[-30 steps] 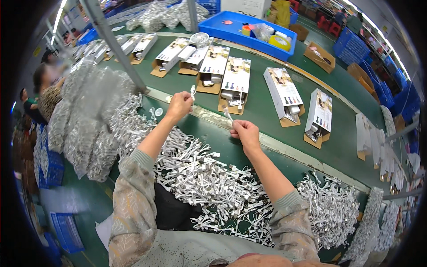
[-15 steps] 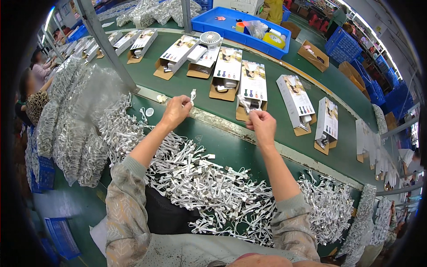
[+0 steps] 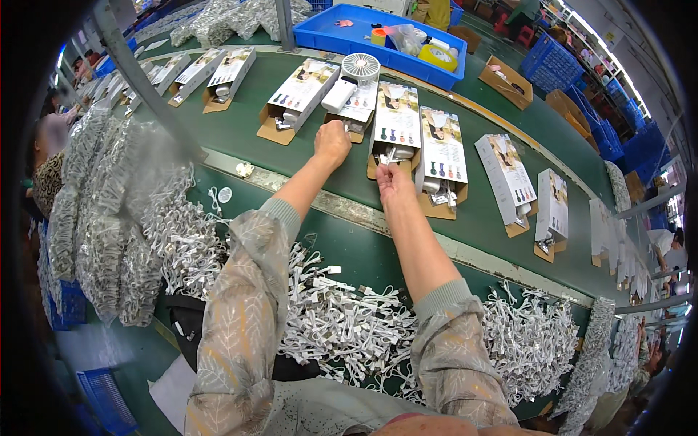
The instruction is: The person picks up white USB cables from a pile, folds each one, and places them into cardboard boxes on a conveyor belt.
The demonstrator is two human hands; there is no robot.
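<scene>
My left hand (image 3: 333, 143) is closed at the open lower end of a white box (image 3: 360, 109). A bit of white cable shows at its fingertips, mostly hidden. On top of that box lies a white handheld fan (image 3: 360, 67). My right hand (image 3: 396, 183) pinches a white USB cable (image 3: 388, 157) at the open end of the neighbouring printed box (image 3: 397, 116), where white parts show inside. Just to the right, another printed box (image 3: 442, 142) has its brown flap open, with white and silvery contents visible. Between my forearms and beyond spreads a heap of white USB cables (image 3: 349, 320).
More open boxes (image 3: 507, 174) sit along the green belt (image 3: 480, 123). Behind it stands a blue tray (image 3: 327, 33) holding tape and small things. Bagged cables (image 3: 109, 218) pile up at left, near a slanted metal post (image 3: 142, 80). Other people sit at far left.
The boxes have shifted rightward along the belt. My left hand has reached forward to the fan-topped box. My right hand has moved left, from one box's opening to the neighbouring one.
</scene>
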